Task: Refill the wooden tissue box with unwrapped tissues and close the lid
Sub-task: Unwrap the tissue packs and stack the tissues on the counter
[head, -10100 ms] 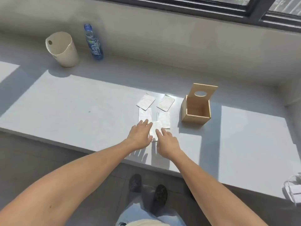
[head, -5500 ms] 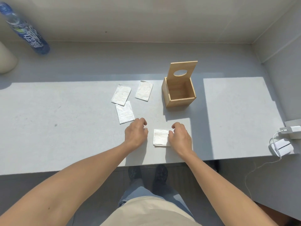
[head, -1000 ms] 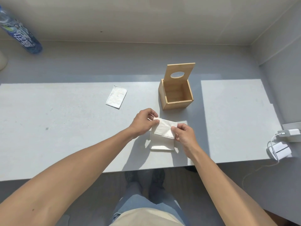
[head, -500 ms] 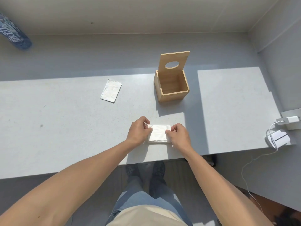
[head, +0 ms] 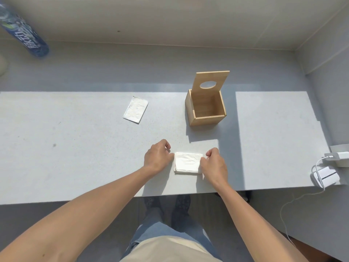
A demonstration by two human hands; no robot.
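Observation:
A small stack of white unwrapped tissues point(head: 187, 162) lies flat near the ledge's front edge. My left hand point(head: 157, 156) is curled against its left edge. My right hand point(head: 214, 165) is curled over its right edge, fingertips on the top sheet. The wooden tissue box point(head: 196, 112) stands farther back, a little to the right, empty inside. Its lid point(head: 217, 77), with an oval hole, stands upright at the back. One wrapped tissue packet point(head: 135, 109) lies to the left of the box.
A blue-labelled water bottle point(head: 24, 37) stands at the far left by the wall. White chargers point(head: 324, 176) with a cable sit at the right edge of the grey ledge point(head: 75, 148). My shoes and the floor show below the front edge.
A second ago both hands held a folded tissue above the stack. It now lies on the stack, and my hands have settled at its two sides.

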